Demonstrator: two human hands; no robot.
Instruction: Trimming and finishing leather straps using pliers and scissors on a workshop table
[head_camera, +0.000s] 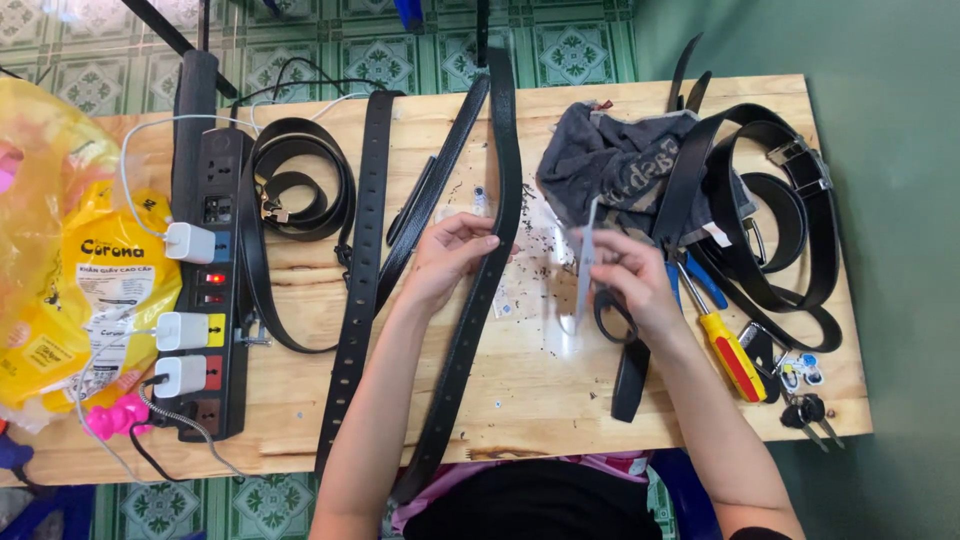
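Clearly mid-work: the left hand (447, 262) pinches the long black belt (478, 270) lying from twelve to six o'clock across the tabletop (540, 390), while the right hand (630, 280) grips a thin blade-like tool (585, 270). Black shavings (545, 255) lie scattered; other belts wait at three o'clock.

Black belt (478, 270) under left hand (447, 258); right hand (632, 275) on pale grey strip (585, 268). More black belts (300, 190), black coil (775, 215) with silver buckle. Light pine table (540, 390). Dark grey rag (610, 160). Screwdriver (730, 350) yellow-red handle, blue pliers grip (705, 280). Black power strip (212, 290), white chargers, red light. Yellow bag (70, 290). Green floral-patterned floor tiles (380, 55).
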